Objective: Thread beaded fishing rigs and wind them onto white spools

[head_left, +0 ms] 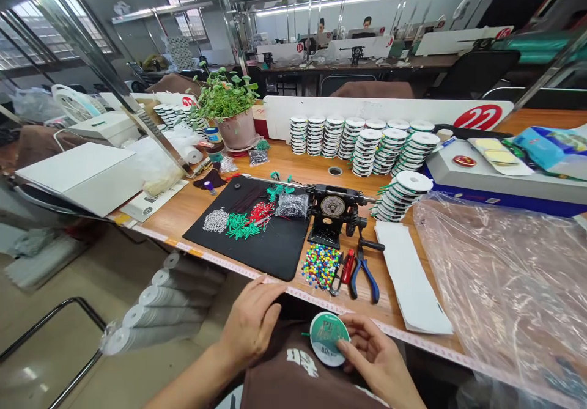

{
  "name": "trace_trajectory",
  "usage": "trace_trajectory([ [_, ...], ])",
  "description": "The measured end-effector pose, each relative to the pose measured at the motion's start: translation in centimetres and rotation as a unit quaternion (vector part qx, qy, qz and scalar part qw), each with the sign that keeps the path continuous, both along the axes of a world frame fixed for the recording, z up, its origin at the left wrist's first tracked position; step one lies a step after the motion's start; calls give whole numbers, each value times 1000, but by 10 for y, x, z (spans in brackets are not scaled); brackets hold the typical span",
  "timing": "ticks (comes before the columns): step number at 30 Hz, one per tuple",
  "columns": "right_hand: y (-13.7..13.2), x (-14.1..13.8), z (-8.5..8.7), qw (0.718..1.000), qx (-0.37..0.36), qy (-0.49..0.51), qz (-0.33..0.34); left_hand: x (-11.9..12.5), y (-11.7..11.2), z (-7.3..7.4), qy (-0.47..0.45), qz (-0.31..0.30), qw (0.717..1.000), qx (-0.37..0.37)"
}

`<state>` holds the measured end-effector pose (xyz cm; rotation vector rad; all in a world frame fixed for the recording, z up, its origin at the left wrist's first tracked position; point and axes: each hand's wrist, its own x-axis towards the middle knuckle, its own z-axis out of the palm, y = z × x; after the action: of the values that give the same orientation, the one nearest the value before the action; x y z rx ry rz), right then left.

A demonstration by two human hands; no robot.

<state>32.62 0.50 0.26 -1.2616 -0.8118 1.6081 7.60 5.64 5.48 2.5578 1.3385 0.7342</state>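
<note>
My right hand (373, 360) holds a small round spool of fishing line (326, 337) with a green label, just below the near edge of the wooden table (183, 216). My left hand (252, 320) rests against that edge with its fingers curled together over the measuring tape (220, 261) stuck along it; whether they pinch anything is hidden. A brown apron lies under both hands. Ahead stand a black hand-crank winder (332, 210), blue-handled pliers (364, 271), a red-handled tool (347, 266) and a heap of coloured beads (320, 266).
A black mat (275, 247) carries green, red and silver small parts. Stacks of white spools (362, 140) line the back, with one stack (401, 196) nearer. A potted plant (229, 109), white paper strips (410, 277), a clear plastic bag (509, 280) and boxes (495, 176) surround them. Other people sit far behind.
</note>
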Motion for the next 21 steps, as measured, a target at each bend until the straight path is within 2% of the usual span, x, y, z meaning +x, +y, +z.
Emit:
trace_trajectory([
  [2, 2, -4, 1, 1000, 2, 0, 13, -6, 6, 2, -15, 33, 999, 33],
  [4, 4, -8, 2, 1000, 6, 0, 27, -5, 18, -1, 9, 45, 998, 38],
  [8, 7, -8, 9, 999, 11, -7, 30, -2, 39, -11, 62, 30, 998, -4],
  [12, 27, -6, 31, 998, 39, -54, 21, -7, 38, -6, -42, 36, 998, -22],
  [16, 65, -18, 54, 988, 93, -105, 61, -4, 31, 5, -132, -18, 988, -77],
  [19, 88, -37, 61, 981, 121, -107, 105, 3, 32, 7, -151, -5, 984, -91],
  [21, 96, -50, 60, 980, 132, -98, 112, 6, 35, 5, -159, 19, 984, -77],
])
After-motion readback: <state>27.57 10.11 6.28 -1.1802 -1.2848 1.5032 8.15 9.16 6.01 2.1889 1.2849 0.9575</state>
